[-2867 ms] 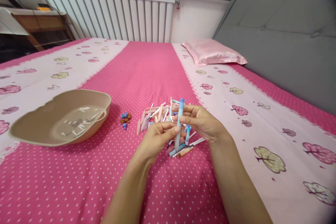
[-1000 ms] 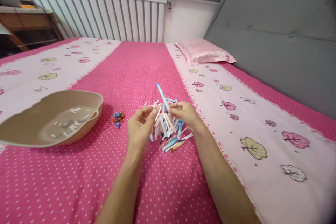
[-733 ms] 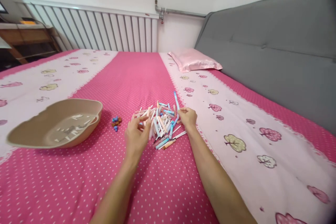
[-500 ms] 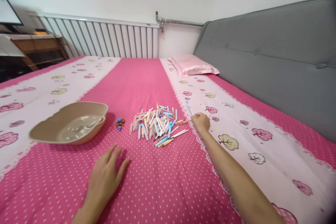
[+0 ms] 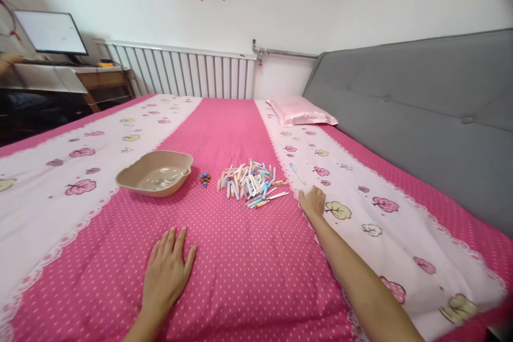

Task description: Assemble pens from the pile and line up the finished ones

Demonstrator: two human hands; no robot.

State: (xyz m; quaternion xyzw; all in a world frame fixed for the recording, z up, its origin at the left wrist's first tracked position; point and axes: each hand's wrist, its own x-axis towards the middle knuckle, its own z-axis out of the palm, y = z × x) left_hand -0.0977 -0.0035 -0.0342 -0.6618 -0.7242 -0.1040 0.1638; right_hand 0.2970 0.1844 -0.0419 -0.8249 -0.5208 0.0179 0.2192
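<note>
A light-blue and white pen [image 5: 297,173] lies by itself on the pale strip of the bedspread, just beyond my right hand [image 5: 312,201]. That hand rests low over the cloth with its thumb and fingers apart, holding nothing. My left hand [image 5: 167,267] lies flat on the pink dotted cloth, fingers stretched. Between and beyond the hands is a loose heap of pens and pen parts [image 5: 249,184] in pink, blue, orange and white. Left of the heap sit small blue and brown pieces [image 5: 205,178]. Beside them stands a beige basin [image 5: 136,184] with small whitish pieces inside.
A pink pillow [image 5: 301,112] lies at the far right, against the grey padded headboard [image 5: 420,91]. A white radiator [image 5: 180,72] runs along the back wall. On the far left, a desk [image 5: 108,80] holds a monitor [image 5: 52,33], with part of a person's arm [image 5: 8,61] near it.
My right hand has let go of the pen, which now lies on the bedspread, and has drawn back slightly. My left hand has settled flat. The view has tilted up and turned left.
</note>
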